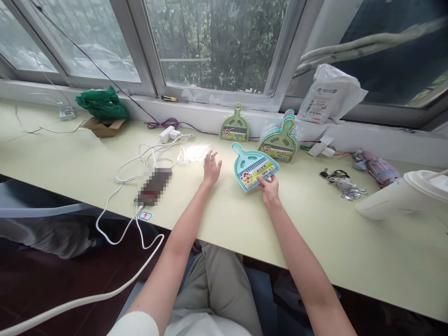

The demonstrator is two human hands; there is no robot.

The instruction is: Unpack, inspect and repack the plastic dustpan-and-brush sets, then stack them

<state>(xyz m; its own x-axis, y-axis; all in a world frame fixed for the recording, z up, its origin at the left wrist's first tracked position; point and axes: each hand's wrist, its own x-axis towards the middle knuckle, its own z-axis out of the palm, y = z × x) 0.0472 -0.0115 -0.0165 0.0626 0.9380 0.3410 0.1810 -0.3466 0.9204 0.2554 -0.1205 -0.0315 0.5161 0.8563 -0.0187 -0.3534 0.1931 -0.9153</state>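
Keys [347, 188] lie near a white lidded cup [394, 198].

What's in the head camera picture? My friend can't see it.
A person's right hand holds a light-blue dustpan with a bright label at a pale table. The open left hand is beside clear plastic; more dustpans stand behind, near a window.

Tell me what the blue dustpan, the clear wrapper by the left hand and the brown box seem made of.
Blue dustpan: probably molded plastic, satin; even color, smooth raised rim.
Clear wrapper: likely thin, glossy plastic film; see-through, crinkled, with bright glare.
Brown box: apparently matte cardboard; dull brown, thin folded panels.
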